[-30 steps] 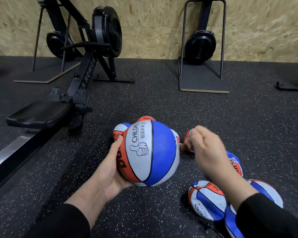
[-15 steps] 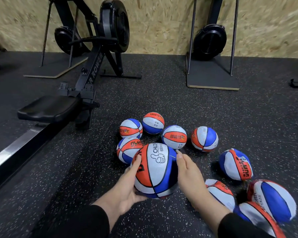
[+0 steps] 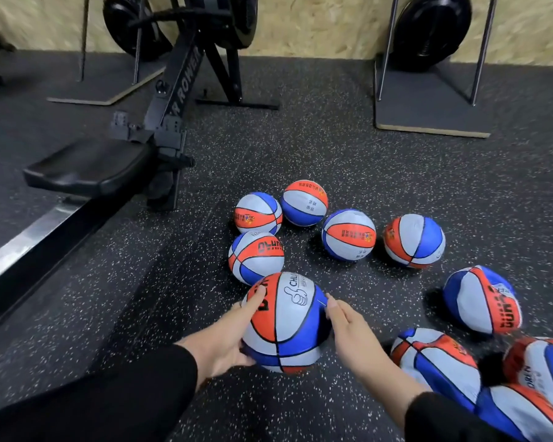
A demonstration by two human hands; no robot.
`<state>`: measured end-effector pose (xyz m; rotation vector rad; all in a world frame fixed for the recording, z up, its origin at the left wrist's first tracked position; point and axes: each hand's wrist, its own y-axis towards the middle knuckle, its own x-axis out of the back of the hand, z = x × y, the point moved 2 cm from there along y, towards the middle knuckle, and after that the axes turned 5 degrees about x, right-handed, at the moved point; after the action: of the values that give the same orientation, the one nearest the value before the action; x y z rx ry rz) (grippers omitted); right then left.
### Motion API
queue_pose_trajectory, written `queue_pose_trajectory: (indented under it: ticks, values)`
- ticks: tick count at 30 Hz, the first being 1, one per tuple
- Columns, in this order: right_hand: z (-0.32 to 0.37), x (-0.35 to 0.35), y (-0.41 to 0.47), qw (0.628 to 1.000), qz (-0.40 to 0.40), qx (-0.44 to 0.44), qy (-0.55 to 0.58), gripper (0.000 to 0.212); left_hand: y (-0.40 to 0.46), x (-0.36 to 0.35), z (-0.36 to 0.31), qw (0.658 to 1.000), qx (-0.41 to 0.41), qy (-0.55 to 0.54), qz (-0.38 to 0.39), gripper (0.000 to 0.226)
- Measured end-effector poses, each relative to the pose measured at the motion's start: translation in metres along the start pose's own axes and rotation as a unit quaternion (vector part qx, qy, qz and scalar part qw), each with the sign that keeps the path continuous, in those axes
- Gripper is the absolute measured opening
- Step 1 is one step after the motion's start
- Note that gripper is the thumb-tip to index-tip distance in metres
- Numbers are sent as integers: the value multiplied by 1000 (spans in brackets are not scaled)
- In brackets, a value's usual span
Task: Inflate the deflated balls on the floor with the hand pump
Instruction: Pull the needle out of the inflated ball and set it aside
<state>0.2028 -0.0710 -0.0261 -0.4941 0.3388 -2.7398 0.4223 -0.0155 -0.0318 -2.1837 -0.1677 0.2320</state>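
Lowered from chest height 1 second ago, the round ball [image 3: 286, 323] now sits on the floor [image 3: 141, 314] near the 5 firm ones. Left hand [image 3: 227, 339] cups its left side, fingers curled round it, probably to stop it rolling. Right hand [image 3: 351, 330] touches its right edge, fingers straight and together. Sagging flat balls [image 3: 482, 301] wait right; no pump shows.

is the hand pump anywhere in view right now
No: only balls such as the held ball, both hands and gym machines show on the floor.
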Motion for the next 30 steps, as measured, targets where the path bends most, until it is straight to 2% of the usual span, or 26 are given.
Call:
queue_pose_trajectory:
  ticks: [5, 9, 14, 17, 20, 21, 23, 25, 27, 30]
  values:
    - [-20, -67, 38, 995, 82, -40, 38, 38, 38, 63, 14, 996, -4, -22, -83, 92]
    - [-41, -123, 72, 989, 118, -55, 63, 40, 77, 100, 33, 989, -1, -63, -132, 75]
    - [-60, -157, 99, 988, 130, -72, 33, 43, 112, 124, 49, 990, -12, -54, -133, 80]
    - [-70, -157, 109, 987, 138, -82, -3, 46, 130, 120, 58, 991, -26, -2, -132, 82]
    - [-74, -151, 114, 989, 126, -66, -27, 55, 139, 118, 54, 968, -88, 59, -226, 96]
    - [-76, -150, 116, 991, 114, -61, -21, 56, 139, 117, 50, 956, -104, 84, -259, 95]
    - [-77, -146, 117, 993, 101, -51, -20, 51, 138, 115, 41, 934, -134, 146, -297, 79]
    - [-76, -144, 116, 993, 105, -43, -29, 42, 140, 116, 43, 922, -170, 199, -284, 72]
    - [-73, -141, 115, 993, 104, -46, -30, 40, 142, 118, 50, 922, -172, 239, -252, 80]
    - [-70, -139, 115, 993, 101, -58, -18, 32, 141, 119, 52, 921, -161, 256, -245, 85]
